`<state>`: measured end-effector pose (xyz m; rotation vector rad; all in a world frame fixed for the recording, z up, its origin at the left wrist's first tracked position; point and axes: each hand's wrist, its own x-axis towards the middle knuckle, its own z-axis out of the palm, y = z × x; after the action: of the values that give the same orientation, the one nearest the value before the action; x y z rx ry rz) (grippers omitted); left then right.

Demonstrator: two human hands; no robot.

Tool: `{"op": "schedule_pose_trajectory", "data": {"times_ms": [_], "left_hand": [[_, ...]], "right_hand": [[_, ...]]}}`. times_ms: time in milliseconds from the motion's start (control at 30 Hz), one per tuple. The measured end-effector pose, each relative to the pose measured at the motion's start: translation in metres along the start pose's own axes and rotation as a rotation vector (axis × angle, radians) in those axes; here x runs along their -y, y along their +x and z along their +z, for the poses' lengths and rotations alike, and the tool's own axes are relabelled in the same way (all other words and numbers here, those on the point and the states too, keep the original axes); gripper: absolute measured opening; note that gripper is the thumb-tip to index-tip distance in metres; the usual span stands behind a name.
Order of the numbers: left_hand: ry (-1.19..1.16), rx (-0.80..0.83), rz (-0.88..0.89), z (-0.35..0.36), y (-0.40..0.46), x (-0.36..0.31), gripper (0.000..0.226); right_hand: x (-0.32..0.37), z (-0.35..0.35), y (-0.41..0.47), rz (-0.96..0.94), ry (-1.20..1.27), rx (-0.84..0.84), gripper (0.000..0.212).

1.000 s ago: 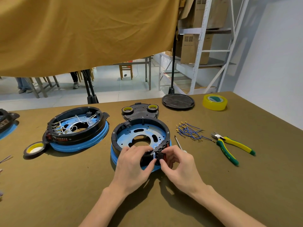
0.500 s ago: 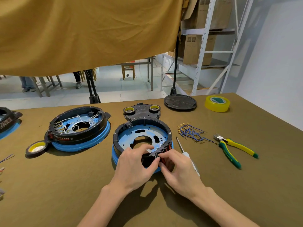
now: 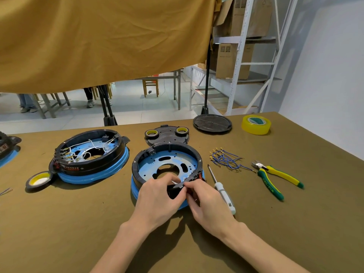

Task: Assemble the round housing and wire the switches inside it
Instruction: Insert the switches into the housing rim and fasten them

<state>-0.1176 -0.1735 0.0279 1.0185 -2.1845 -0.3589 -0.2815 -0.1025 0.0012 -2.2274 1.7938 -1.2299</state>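
Our left hand [image 3: 159, 198] and right hand [image 3: 204, 201] cover the near rim of the round housing [image 3: 167, 160], which sits mid-table. Both curl their fingers round a small black switch block [image 3: 177, 189] at that rim; its seating is hidden from us. A screwdriver [image 3: 221, 189] lies just beside our right hand, blue wires [image 3: 226, 159] and pliers [image 3: 275, 179] farther right. A wired housing [image 3: 88, 154] sits well left.

A mustard cloth [image 3: 102, 40] hangs above; white shelving [image 3: 242, 56] holds cardboard boxes [image 3: 232, 60].
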Motion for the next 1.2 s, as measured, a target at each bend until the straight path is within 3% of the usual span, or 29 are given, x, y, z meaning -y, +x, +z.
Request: {"op": "schedule_pose_trajectory", "data": {"times_ms": [167, 400, 600, 733, 867, 967, 1067, 1200], "left_hand": [[-0.001, 0.034, -0.050, 0.000, 0.005, 0.003, 0.034], [0.021, 0.115, -0.157, 0.000, 0.014, 0.003, 0.025], [0.021, 0.117, -0.171, 0.000, 0.017, 0.000, 0.012], [0.051, 0.123, -0.180, 0.001, 0.023, 0.000, 0.016], [0.069, 0.192, -0.191, 0.000, 0.028, 0.001, 0.025], [0.122, 0.270, -0.188, -0.002, 0.033, 0.000, 0.037], [0.127, 0.284, -0.152, -0.002, 0.032, -0.001, 0.033], [0.108, 0.323, -0.167, -0.003, 0.037, 0.002, 0.027]], "right_hand": [[0.002, 0.006, 0.000, 0.119, 0.044, -0.063, 0.050], [-0.004, 0.009, -0.001, 0.173, -0.030, -0.085, 0.019], [-0.005, 0.012, 0.003, 0.164, -0.025, -0.053, 0.010], [-0.007, 0.006, 0.012, 0.190, 0.061, -0.065, 0.010], [-0.010, -0.001, 0.018, 0.185, 0.086, -0.005, 0.011], [-0.016, -0.016, 0.028, 0.189, 0.129, 0.148, 0.012], [-0.023, -0.026, 0.034, 0.122, 0.109, 0.265, 0.013], [-0.027, -0.021, 0.032, 0.073, 0.089, 0.258, 0.014]]}}
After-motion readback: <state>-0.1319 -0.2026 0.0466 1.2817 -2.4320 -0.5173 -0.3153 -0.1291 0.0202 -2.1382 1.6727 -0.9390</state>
